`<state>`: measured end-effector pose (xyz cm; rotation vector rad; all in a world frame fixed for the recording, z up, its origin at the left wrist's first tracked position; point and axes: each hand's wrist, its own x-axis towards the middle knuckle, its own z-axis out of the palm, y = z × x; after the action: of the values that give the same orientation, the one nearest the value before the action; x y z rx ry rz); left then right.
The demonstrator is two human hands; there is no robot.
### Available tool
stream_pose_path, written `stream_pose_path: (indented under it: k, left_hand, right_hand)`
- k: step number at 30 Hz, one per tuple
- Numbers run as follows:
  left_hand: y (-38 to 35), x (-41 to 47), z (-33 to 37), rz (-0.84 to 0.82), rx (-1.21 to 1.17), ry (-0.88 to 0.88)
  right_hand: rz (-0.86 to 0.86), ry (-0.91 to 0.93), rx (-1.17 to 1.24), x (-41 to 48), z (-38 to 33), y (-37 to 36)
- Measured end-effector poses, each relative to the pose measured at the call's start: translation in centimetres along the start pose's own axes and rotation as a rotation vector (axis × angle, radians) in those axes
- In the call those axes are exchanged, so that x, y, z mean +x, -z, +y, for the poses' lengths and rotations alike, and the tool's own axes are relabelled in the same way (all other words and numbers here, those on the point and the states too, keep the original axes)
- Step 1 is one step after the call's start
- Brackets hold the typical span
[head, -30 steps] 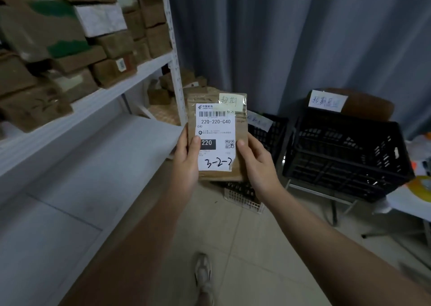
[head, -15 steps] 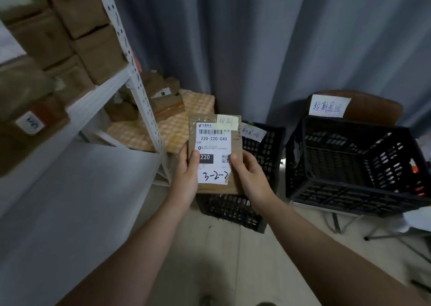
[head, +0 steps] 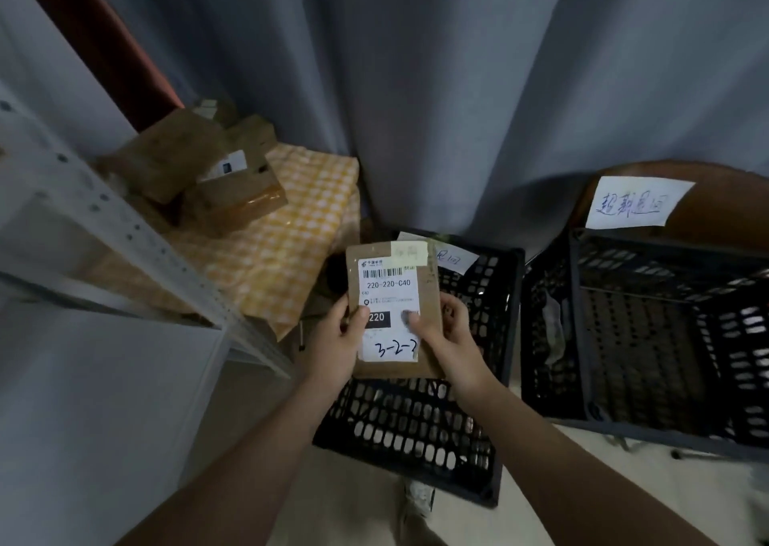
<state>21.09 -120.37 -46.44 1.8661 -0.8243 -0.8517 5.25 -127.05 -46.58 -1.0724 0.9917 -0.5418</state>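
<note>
Brown parcel (head: 430, 292) held upright between both hands, in front of and above the near black crate (head: 416, 429). Left hand (head: 335, 339) grips the parcel's left edge, thumb pressed on the white label (head: 387, 283) (printed 220-220-C40). Right hand (head: 455, 337) grips the right edge, thumb likewise on the label. Second crate (head: 666, 337) stands just to the right.

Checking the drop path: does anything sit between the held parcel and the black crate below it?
Nothing visible: left hand and right hand hold the parcel over the lidless black crate.
</note>
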Motion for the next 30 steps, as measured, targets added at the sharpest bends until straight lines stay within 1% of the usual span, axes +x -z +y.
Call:
stream_pose_path:
  k: [3,7,9,11,13,14,16,20,23,26,30]
  left_hand:
    - [-3.5,5.0,-2.7,-0.074,0.031,0.066]
    - [-6.8,11.0,-7.4,-0.131,0.213,0.086]
    - [-7.9,13.6,-9.8,-0.163,0.333,0.035]
    - [-8.3,16.2,-12.4,-0.207,0.527,-0.047]
    - [-8.3,18.7,-14.9,-0.175,0.787,-0.152]
    - [-8.3,19.7,-15.8,-0.149,0.832,-0.171]
    - [-8.0,21.4,-17.5,-0.135,0.796,-0.182]
    - [-7.6,23.9,-19.9,-0.232,0.564,-0.127]
    - [-7.8,24.6,-20.5,-0.256,0.509,-0.122]
    - [-8.0,24.5,-20.3,-0.227,0.495,-0.127]
    - [-8.0,24.1,-19.9,-0.212,0.483,-0.168]
  right_hand:
    - [0.004,-0.135,-0.02,5.6,2.5,3.0]
    - [0.049,-0.248,-0.02,12.4,7.4,5.5]
    - [0.107,-0.297,-0.017,15.6,10.1,5.8]
    - [0.175,-0.329,0.003,18.6,12.8,5.8]
    - [0.222,-0.355,0.013,21.3,15.4,5.7]
    - [0.244,-0.367,0.009,22.6,16.6,5.6]
    - [0.28,-0.388,-0.009,25.1,18.9,5.3]
    - [0.314,-0.407,0.002,30.0,22.4,5.1]
    - [0.307,-0.41,-0.033,32.7,24.4,5.2]
    - [0.346,-0.409,-0.237,33.9,25.8,5.4]
    - [0.456,-0.292,-0.5,34.9,25.9,5.0]
